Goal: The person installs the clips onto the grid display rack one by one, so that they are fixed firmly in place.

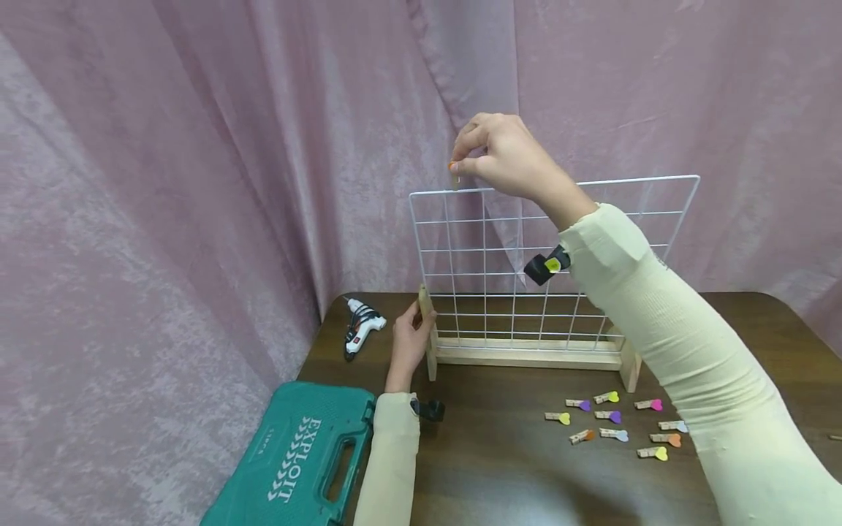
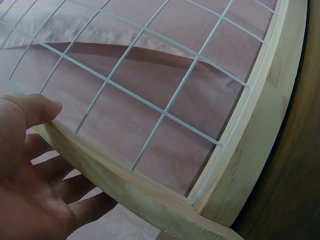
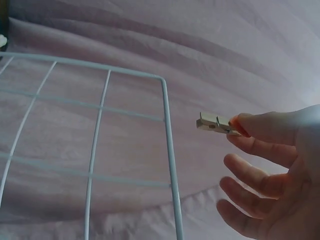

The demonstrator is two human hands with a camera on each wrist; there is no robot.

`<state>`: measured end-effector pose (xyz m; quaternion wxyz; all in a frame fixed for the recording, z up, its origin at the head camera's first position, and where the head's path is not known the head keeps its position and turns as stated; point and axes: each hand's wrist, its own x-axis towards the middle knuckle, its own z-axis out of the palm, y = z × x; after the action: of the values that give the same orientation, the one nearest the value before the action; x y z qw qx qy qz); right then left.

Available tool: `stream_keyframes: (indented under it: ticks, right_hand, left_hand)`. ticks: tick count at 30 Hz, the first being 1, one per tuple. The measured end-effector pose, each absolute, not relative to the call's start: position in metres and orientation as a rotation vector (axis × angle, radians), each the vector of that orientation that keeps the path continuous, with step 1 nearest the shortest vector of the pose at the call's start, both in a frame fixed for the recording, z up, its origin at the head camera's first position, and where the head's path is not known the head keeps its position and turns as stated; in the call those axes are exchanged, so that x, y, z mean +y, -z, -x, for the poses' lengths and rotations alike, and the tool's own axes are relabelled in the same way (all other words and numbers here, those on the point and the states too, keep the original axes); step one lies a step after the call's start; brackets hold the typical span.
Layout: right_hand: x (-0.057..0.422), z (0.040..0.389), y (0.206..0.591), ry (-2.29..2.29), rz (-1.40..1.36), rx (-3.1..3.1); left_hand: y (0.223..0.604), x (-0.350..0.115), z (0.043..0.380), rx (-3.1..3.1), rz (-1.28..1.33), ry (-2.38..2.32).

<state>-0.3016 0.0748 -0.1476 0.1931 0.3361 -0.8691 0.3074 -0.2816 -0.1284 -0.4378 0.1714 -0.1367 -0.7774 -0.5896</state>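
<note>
My right hand [image 1: 503,155] pinches a small wooden clothespin [image 3: 214,123] by its orange end, between thumb and index finger. The other fingers are loosely bent. In the right wrist view the pin's jaws point toward the white wire grid [image 3: 170,150], with a gap before its top wire. My left hand [image 1: 411,338] grips the left wooden post [image 2: 125,192] of the grid's stand, thumb on one face and fingers behind. The grid [image 1: 484,273] stands upright in the wooden base [image 1: 526,356].
Several clothespins with coloured hearts, among them a purple one [image 1: 608,417], lie on the brown table [image 1: 487,467] before the stand. A white glue gun [image 1: 362,326] lies left of it. Nearer, at left, is a green tool case [image 1: 289,453]. Pink curtains [image 1: 263,183] hang behind.
</note>
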Motion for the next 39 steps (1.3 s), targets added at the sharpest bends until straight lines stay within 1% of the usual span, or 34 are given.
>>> stream_keyframes:
  ticks: [8,15,28,39]
  right_hand:
    - [0.048,0.313,0.149,-0.788,-0.927,-2.447]
    - [0.034,0.320,0.152,-0.784,-0.884,-2.440]
    - [0.017,0.319,0.158,-0.714,-0.911,-2.436]
    - [0.018,0.318,0.163,-0.693,-0.905,-2.434]
  left_hand:
    - [0.439,-0.130,0.278,-2.205,0.402,1.654]
    - [0.438,-0.128,0.278,-2.187,0.397,1.688]
    - [0.437,-0.128,0.279,-2.196,0.377,1.643]
    - [0.438,-0.125,0.278,-2.199,0.352,1.649]
